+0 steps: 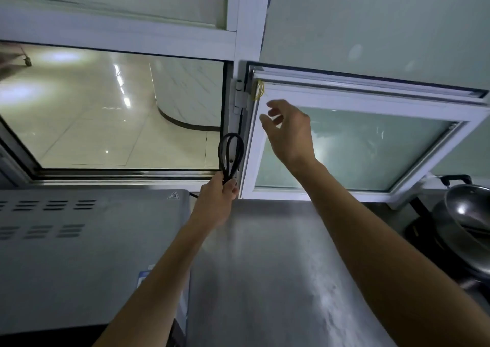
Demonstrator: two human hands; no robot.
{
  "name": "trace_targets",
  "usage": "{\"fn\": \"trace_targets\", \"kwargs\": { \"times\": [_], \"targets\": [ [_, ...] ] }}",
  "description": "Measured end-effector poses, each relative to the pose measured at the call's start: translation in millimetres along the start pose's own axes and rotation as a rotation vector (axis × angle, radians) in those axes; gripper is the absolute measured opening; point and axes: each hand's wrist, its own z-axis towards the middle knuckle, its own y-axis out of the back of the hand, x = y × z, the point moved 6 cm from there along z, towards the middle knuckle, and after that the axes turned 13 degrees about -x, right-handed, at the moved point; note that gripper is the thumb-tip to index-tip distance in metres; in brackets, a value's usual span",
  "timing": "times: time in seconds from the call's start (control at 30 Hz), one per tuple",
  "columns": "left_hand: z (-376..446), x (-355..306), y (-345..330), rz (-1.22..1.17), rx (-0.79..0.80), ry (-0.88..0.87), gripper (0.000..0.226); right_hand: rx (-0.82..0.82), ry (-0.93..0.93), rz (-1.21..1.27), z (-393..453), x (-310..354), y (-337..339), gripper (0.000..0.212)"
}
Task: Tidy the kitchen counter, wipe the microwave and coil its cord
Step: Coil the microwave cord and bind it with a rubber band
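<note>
Overhead, seen from the head camera:
Left hand: closed around the gathered black cord, whose loops stood up above the fist in front of the window frame
Cord: coiled in several loops, one strand trailing down behind the microwave
Right hand: raised near the upper corner of the swung-open window sash, fingers spread and curled, gripping nothing
Rubber band: yellow (thin, hard to make out), hanging at the sash corner just above the right fingertips
Microwave: grey, on the left of the steel table, vents on top
Wok: at the far right edge
</note>
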Motion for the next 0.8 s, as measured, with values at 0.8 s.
{"fn": "trace_targets", "kwargs": {
  "times": [0.8],
  "targets": [
    [26, -11, 6, -0.119, -0.022, 0.023, 0.024, -0.15, 0.035, -0.093, 79, -7, -51, 0.012]
  ]
}}
